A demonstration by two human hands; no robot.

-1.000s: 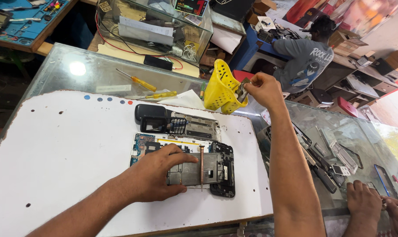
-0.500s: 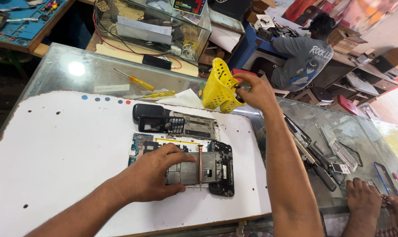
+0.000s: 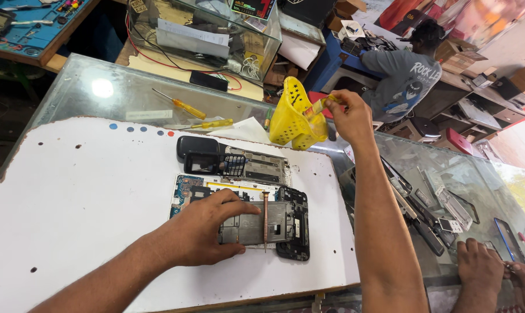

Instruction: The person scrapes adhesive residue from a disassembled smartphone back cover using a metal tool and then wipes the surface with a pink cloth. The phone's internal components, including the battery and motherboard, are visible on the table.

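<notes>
My left hand [image 3: 201,229] lies flat on an opened phone [image 3: 256,220] with its inner boards exposed, on a white board [image 3: 71,203]. A second phone frame and black cover [image 3: 228,161] lie just behind it. My right hand [image 3: 346,116] is raised at the rim of a small yellow plastic basket [image 3: 291,116], pinching a slim yellow tool [image 3: 322,105] between its fingertips. The tool's tip is hidden by the fingers.
Two yellow-handled screwdrivers [image 3: 184,107] lie on the glass counter behind the board. Phone parts and tools [image 3: 425,208] are spread on the glass at the right, where another person's hands [image 3: 494,272] work. A seated person [image 3: 404,69] is further back.
My right hand has lifted from inside the yellow basket to its rim, now pinching a slim yellow tool. The left hand has stayed on the opened phone.
</notes>
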